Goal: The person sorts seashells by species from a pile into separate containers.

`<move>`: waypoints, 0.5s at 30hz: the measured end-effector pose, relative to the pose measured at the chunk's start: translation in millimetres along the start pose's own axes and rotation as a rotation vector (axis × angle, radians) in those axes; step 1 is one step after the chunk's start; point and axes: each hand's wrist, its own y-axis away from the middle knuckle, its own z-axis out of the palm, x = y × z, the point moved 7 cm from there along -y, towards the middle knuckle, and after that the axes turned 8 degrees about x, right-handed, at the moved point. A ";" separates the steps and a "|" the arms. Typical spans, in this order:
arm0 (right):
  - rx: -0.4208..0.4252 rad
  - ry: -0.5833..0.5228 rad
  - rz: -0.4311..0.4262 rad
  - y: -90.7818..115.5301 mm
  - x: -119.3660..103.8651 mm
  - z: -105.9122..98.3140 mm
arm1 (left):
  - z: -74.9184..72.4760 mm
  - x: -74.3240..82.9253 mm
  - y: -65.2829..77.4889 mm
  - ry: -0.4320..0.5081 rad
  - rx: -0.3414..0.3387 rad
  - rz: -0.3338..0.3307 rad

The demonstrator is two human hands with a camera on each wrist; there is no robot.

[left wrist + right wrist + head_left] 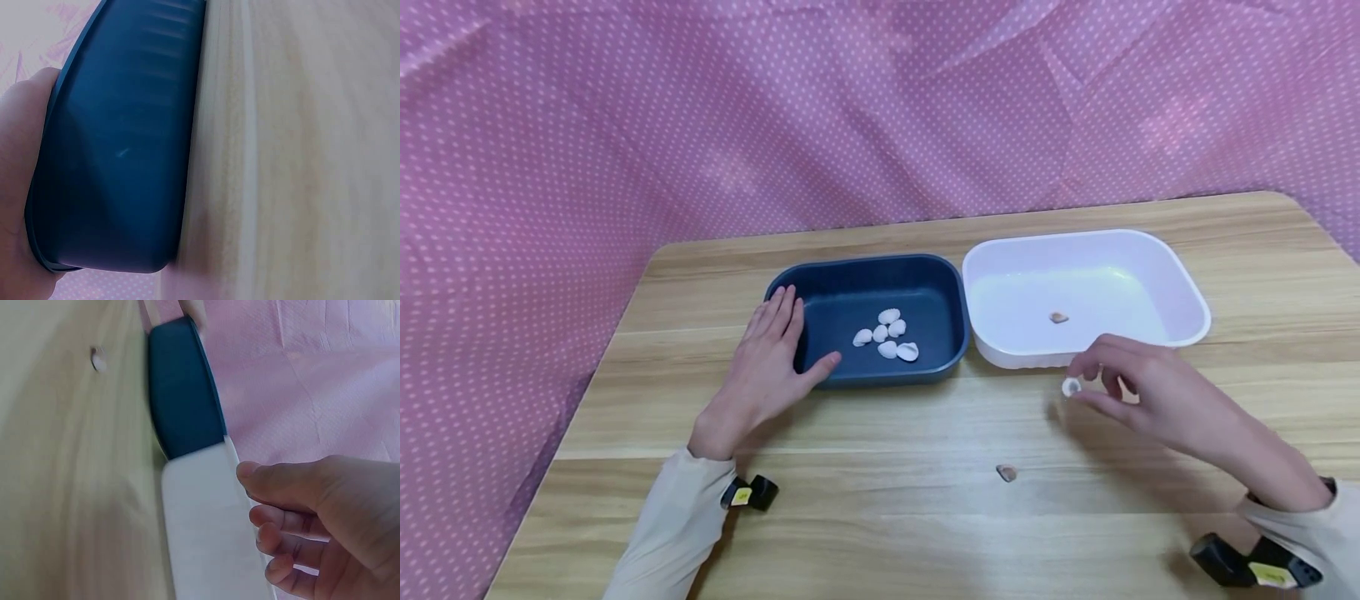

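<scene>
Between thumb and fingertips, my right hand [1161,396] pinches a small white seashell [1071,387], just in front of the white tray [1123,292]. In the right wrist view that shell is hidden behind the thumb. My left hand [763,367] rests on the left end of the dark blue tray [850,292], fingers straight over the rim and thumb at the near edge. Several white seashells [889,317] lie grouped inside the blue tray. One brownish seashell [1058,317] is in the white tray. Another brownish seashell [1007,472] lies on the table in front of the trays.
Both trays stand side by side, ends touching or nearly so, on a light wooden table [880,533]. A pink dotted cloth [850,117] hangs behind the table and down its left side.
</scene>
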 end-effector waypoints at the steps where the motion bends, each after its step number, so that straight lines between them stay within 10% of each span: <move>1: 0.013 0.004 -0.002 -1.5 3.1 -3.1 | 0.1 -0.1 0.0 0.000 0.000 0.000; 15: 0.078 0.116 0.096 -29.1 49.0 -20.1 | 0.7 -1.7 1.1 0.013 0.001 -0.003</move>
